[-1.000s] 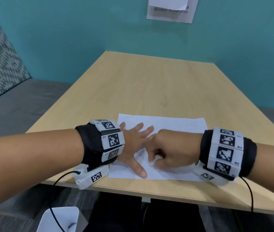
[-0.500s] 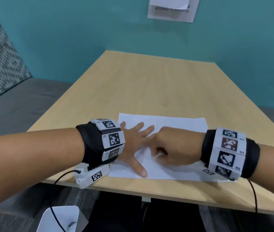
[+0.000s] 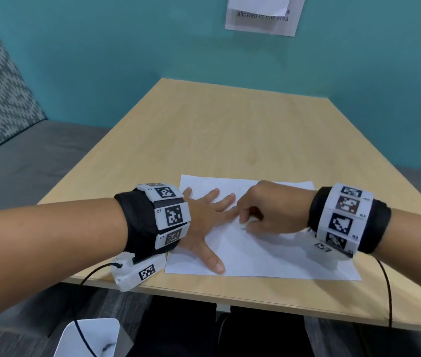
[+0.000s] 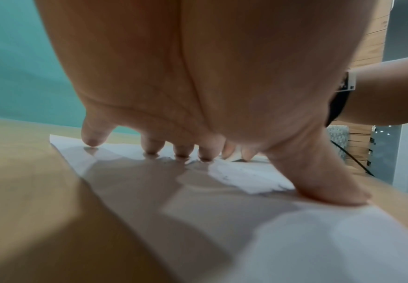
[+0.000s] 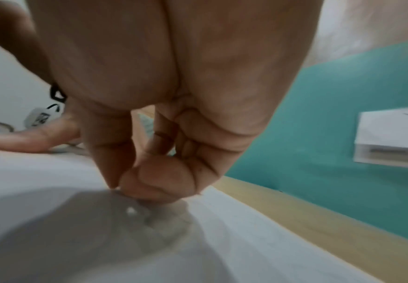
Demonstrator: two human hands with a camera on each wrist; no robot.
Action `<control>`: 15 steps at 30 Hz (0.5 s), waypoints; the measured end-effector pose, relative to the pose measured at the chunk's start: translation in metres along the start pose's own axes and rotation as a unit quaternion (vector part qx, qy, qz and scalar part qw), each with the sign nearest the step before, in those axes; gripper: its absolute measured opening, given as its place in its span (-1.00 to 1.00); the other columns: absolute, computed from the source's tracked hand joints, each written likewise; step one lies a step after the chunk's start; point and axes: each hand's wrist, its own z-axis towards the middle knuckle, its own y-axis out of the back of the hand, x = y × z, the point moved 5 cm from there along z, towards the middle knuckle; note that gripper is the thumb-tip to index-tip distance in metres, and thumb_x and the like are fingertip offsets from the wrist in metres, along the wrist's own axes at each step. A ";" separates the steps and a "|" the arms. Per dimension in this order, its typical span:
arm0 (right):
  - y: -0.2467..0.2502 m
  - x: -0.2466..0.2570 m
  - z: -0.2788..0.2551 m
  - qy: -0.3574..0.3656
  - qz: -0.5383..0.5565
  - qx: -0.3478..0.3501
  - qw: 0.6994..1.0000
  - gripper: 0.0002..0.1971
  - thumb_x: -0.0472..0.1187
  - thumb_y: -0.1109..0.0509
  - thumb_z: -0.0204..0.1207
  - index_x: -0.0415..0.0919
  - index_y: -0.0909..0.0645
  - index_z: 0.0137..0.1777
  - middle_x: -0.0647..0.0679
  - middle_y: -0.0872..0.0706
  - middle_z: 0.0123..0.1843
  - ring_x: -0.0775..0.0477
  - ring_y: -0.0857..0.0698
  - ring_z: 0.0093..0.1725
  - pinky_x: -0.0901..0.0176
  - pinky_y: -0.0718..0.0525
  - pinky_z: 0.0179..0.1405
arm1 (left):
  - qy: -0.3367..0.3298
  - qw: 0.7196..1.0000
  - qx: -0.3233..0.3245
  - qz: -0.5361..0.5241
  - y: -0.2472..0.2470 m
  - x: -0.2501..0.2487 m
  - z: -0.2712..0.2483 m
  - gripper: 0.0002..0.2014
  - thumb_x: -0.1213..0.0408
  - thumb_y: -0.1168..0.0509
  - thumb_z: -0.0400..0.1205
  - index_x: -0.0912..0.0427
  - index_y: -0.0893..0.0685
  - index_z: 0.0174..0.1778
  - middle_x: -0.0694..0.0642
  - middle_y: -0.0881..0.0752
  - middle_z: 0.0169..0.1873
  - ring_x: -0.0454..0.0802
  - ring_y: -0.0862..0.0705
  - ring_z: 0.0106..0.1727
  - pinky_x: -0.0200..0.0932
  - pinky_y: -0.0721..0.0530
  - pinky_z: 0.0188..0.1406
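A white sheet of paper (image 3: 268, 256) lies on the wooden table near its front edge. My left hand (image 3: 212, 228) lies flat on the sheet's left part, fingers spread, pressing it down; the left wrist view shows the fingertips (image 4: 181, 151) and thumb (image 4: 331, 191) on the paper (image 4: 246, 181). My right hand (image 3: 245, 222) is curled, knuckles up, beside the left fingers. It pinches a small white piece (image 3: 243, 224) against the sheet. In the right wrist view the pinched fingertips (image 5: 125, 187) touch the paper (image 5: 222, 239), and the piece itself is hidden.
The table (image 3: 230, 130) runs back to a teal wall with a paper notice (image 3: 263, 16). Grey bench seats (image 3: 24, 163) flank it. A white object (image 3: 88, 338) and black wrist cables (image 3: 387, 292) hang below the table's near edge.
My right hand has slid a little away from me across the sheet, still pinching the white piece. The left hand and the paper have stayed put.
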 end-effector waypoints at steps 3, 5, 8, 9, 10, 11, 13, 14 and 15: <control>-0.017 0.037 -0.010 0.065 0.011 0.042 0.997 -0.91 -0.31 -0.32 0.40 -0.18 -0.65 -0.24 0.14 -0.53 -0.46 0.13 -0.49 -0.46 0.23 -0.49 -0.35 | -0.002 1.000 0.004 0.001 0.002 -0.003 -0.003 0.17 -0.45 -0.40 0.37 -0.31 0.26 0.71 -0.10 0.43 0.69 0.10 0.44 0.70 0.66 0.21 0.51; -0.019 0.038 -0.011 0.064 0.019 0.065 0.996 -0.91 -0.29 -0.34 0.43 -0.13 -0.67 -0.19 0.18 -0.52 -0.46 0.17 -0.50 -0.44 0.30 -0.50 -0.35 | -0.002 1.000 0.004 0.001 0.002 -0.003 -0.003 0.18 -0.46 -0.39 0.37 -0.30 0.29 0.70 -0.09 0.44 0.69 0.10 0.44 0.70 0.66 0.21 0.50; -0.003 0.005 -0.002 0.004 0.010 0.014 1.000 -0.87 -0.24 -0.38 0.43 -0.13 -0.73 -0.08 0.21 -0.59 -0.38 0.25 -0.53 -0.40 0.31 -0.50 -0.28 | 0.004 1.000 0.003 -0.007 0.002 -0.002 -0.003 0.22 -0.48 -0.38 0.36 -0.35 0.41 0.65 -0.11 0.44 0.69 0.10 0.44 0.70 0.65 0.22 0.51; -0.004 0.002 -0.002 0.002 0.011 0.005 1.000 -0.88 -0.24 -0.37 0.42 -0.13 -0.73 -0.10 0.19 -0.61 -0.37 0.23 -0.54 -0.40 0.29 -0.52 -0.27 | 0.004 1.000 0.003 -0.006 0.002 -0.002 -0.004 0.22 -0.47 -0.38 0.36 -0.34 0.41 0.65 -0.11 0.44 0.69 0.10 0.44 0.70 0.65 0.22 0.51; -0.006 0.009 -0.004 0.015 0.014 0.009 1.000 -0.88 -0.25 -0.36 0.41 -0.14 -0.72 -0.12 0.17 -0.61 -0.39 0.20 -0.53 -0.42 0.28 -0.54 -0.29 | 0.003 1.000 0.004 -0.006 0.003 -0.003 -0.005 0.21 -0.47 -0.39 0.37 -0.34 0.39 0.66 -0.11 0.44 0.69 0.10 0.44 0.70 0.65 0.23 0.50; -0.012 0.022 -0.007 0.038 0.024 0.026 0.999 -0.88 -0.26 -0.35 0.42 -0.15 -0.71 -0.13 0.17 -0.60 -0.41 0.17 -0.53 -0.42 0.28 -0.56 -0.31 | 0.002 1.000 0.009 -0.005 0.003 -0.003 -0.006 0.21 -0.46 -0.39 0.37 -0.31 0.36 0.68 -0.10 0.44 0.69 0.09 0.45 0.69 0.65 0.24 0.50; -0.022 0.043 -0.015 0.070 0.049 0.059 0.995 -0.88 -0.25 -0.38 0.45 -0.16 -0.73 -0.07 0.18 -0.58 -0.42 0.17 -0.54 -0.42 0.35 -0.56 -0.33 | 0.004 1.000 0.019 0.001 0.003 -0.004 -0.006 0.22 -0.46 -0.38 0.38 -0.22 0.34 0.71 -0.11 0.46 0.67 0.06 0.48 0.68 0.63 0.24 0.51; -0.023 0.043 -0.016 0.065 0.054 0.059 0.995 -0.87 -0.23 -0.40 0.46 -0.15 -0.73 -0.03 0.20 -0.56 -0.42 0.19 -0.54 -0.42 0.40 -0.53 -0.34 | 0.005 1.000 0.023 0.002 0.002 -0.003 -0.006 0.23 -0.47 -0.38 0.38 -0.20 0.34 0.71 -0.11 0.47 0.67 0.05 0.49 0.68 0.62 0.25 0.52; -0.021 0.037 -0.016 0.052 0.052 0.048 0.996 -0.87 -0.22 -0.40 0.47 -0.14 -0.73 -0.02 0.21 -0.56 -0.42 0.21 -0.54 -0.41 0.41 -0.53 -0.32 | 0.005 1.000 0.023 0.002 0.003 -0.004 -0.007 0.23 -0.48 -0.37 0.37 -0.21 0.35 0.71 -0.12 0.48 0.67 0.04 0.48 0.68 0.61 0.26 0.53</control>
